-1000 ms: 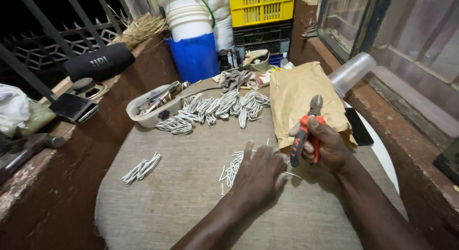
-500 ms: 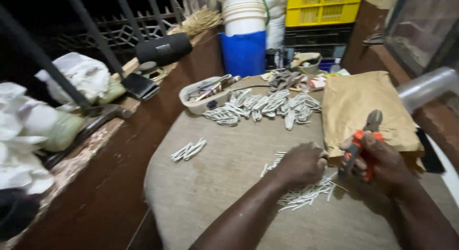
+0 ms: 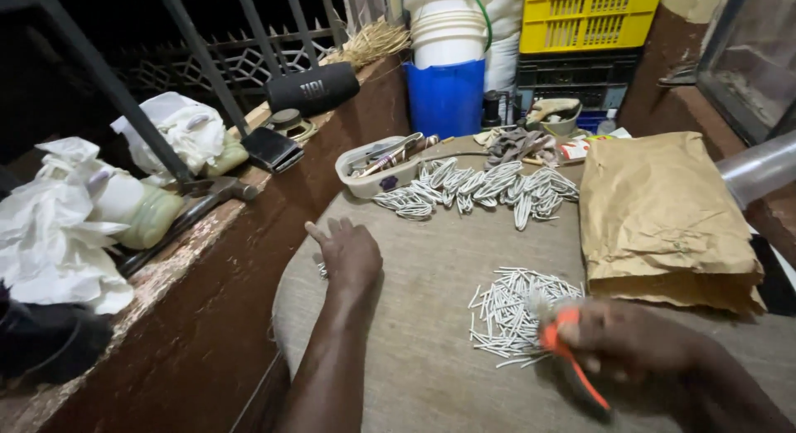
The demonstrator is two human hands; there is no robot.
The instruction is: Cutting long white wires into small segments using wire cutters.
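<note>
Head view. I see a row of bent, looped wire pieces (image 3: 489, 188) already laid out along the far side of the desk (image 3: 414, 333), while a loose pile of straight wire lengths (image 3: 510, 313) remains near my right hand (image 3: 630, 342); I judge the work partly done. That hand is clamped on orange-handled pliers (image 3: 572, 358), blurred. My left hand (image 3: 348, 251) lies flat, fingers together, over a few pieces at the desk's left edge.
</note>
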